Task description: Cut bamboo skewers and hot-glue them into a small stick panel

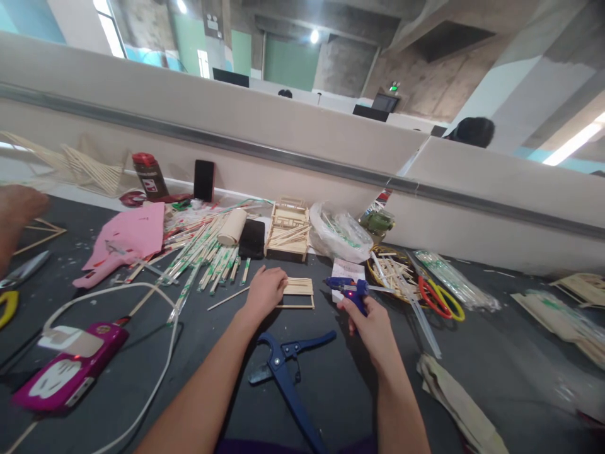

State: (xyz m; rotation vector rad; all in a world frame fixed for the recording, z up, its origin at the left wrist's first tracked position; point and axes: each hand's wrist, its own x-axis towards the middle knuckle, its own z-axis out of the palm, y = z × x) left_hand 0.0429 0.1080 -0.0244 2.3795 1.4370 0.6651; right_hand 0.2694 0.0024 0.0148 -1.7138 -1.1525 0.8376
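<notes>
Across the dark table (472, 353), materials spread outward from the two hands. Beyond the left hand (266, 291) lies a heap of wrapped chopsticks (208, 252) and a finished stick crate (288, 230). Just below both hands rests a blue cutter (283, 372). The left hand presses flat, fingers closed down, on a small stick frame (297, 291). The right hand (373, 328) is wrapped fully around a blue glue gun (352, 290), nozzle aimed left, near the frame but apart from it. Judged progress: the frame carries several joined slats; its near side remains open, so further gluing appears outstanding.
</notes>
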